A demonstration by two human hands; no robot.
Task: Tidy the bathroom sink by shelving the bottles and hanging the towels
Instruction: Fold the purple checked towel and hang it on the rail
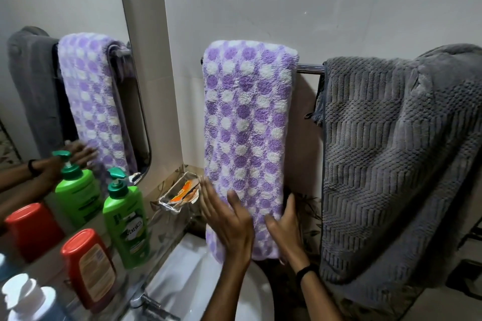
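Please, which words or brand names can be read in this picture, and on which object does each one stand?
"Vatika": on the front label of the green bottle.
Red bottle: the label print is too blurred to read.
Orange packet in the soap dish: the letters are too blurred to read.
No other text is legible.

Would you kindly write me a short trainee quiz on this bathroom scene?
1. True or false: the grey towel hangs on the rail.
2. The left hand and right hand both touch: A grey towel, B purple towel, C neither.
3. Fill in: the pump bottle nearest the soap dish is ____.
Key: 1 true; 2 B; 3 green.
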